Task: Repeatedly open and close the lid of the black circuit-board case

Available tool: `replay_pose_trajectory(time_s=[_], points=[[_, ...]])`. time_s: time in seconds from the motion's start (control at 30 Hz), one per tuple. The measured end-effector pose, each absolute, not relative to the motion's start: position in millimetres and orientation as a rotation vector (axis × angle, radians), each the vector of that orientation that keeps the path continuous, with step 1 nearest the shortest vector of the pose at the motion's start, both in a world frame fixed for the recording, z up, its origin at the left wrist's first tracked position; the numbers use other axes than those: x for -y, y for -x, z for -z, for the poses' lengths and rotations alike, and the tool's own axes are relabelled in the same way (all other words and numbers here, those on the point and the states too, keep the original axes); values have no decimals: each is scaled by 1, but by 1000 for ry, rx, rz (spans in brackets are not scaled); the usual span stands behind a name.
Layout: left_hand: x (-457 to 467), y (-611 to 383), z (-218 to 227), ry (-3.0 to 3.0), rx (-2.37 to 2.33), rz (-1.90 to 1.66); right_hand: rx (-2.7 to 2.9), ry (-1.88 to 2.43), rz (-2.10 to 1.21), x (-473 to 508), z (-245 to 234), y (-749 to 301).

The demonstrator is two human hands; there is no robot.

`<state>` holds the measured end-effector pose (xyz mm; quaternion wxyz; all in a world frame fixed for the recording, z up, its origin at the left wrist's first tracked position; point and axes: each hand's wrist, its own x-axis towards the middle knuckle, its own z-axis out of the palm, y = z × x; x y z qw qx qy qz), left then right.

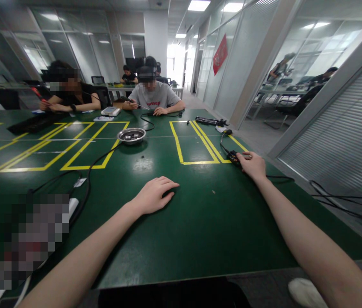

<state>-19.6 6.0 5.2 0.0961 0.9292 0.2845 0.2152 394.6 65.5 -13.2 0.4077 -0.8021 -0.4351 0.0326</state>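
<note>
My left hand [154,196] lies palm down on the green table [196,231]. Its fingers are stretched out with the thumb apart, and nothing is in it. Farther right, my right hand [254,166] has its fingers closed on a small black device [233,157] with a black cable. The fingers partly cover this device, so its exact kind does not show. It sits at the near end of a yellow taped outline [200,163]. Beyond my left hand stands a shiny metal bowl [131,136] with a few small metal pieces inside.
A black tripod-like object [211,121] lies near the far right edge. Across the table, a person in a grey shirt [155,96] handles a thin tool. Another person [72,92] sits at the left. A black cable [88,179] crosses the left side towards a blurred patch.
</note>
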Motion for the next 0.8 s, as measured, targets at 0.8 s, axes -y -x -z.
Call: replay_pose_trajectory(time_s=[0.8], points=[[-7, 19, -4, -2716, -868, -602, 1095, 2170, 84, -65, 8, -396]])
